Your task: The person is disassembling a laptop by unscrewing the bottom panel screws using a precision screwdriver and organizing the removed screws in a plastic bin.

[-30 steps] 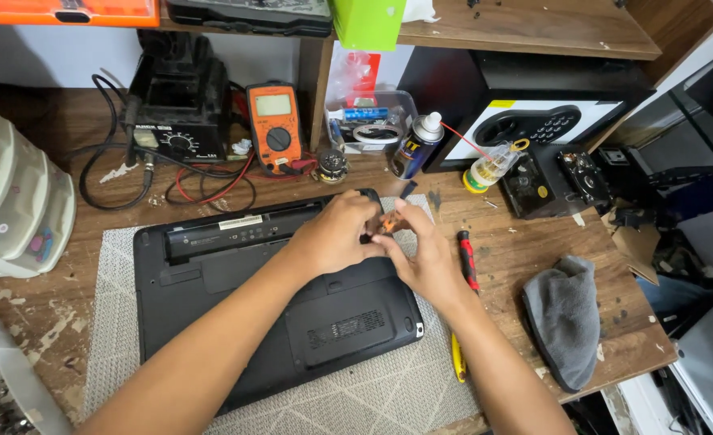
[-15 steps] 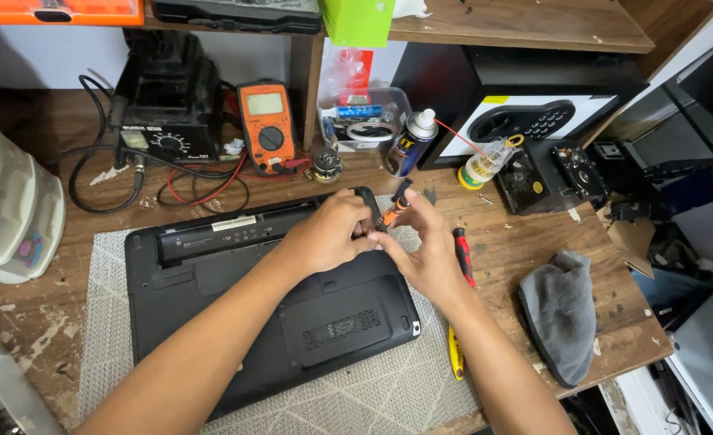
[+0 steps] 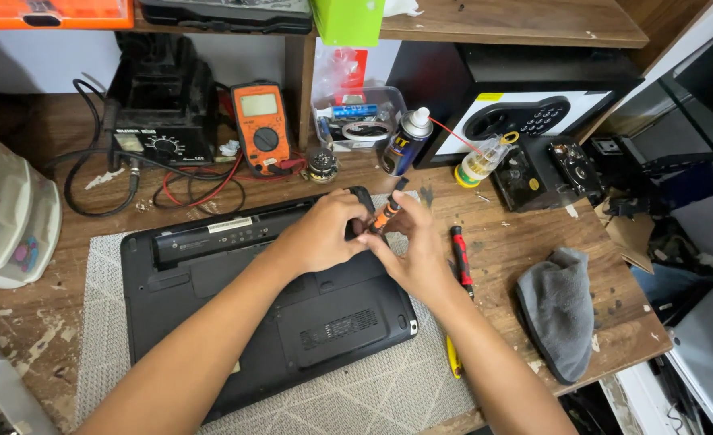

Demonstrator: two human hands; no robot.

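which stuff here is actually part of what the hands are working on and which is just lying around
In use:
- black laptop, underside up
- orange-and-black screwdriver, held by left hand and right hand

Lying about:
- red-handled screwdriver
- grey cloth
- orange multimeter
- spray can
- small glue bottle

I see a black laptop (image 3: 292, 314) lying on a pale grey mat (image 3: 388, 395) with a fine woven zigzag pattern. The screwdriver (image 3: 388, 212) I'm working with is orange and black. The table (image 3: 525, 234) is brown wood, scuffed with pale flecks. Behind sit an orange multimeter (image 3: 260, 125) with red leads, a black box with a dial (image 3: 159, 109), and a blue-and-black spray can (image 3: 405, 143) with a white cap. A dark grey cloth (image 3: 562, 310) lies beside a red-and-black tool (image 3: 461, 258).
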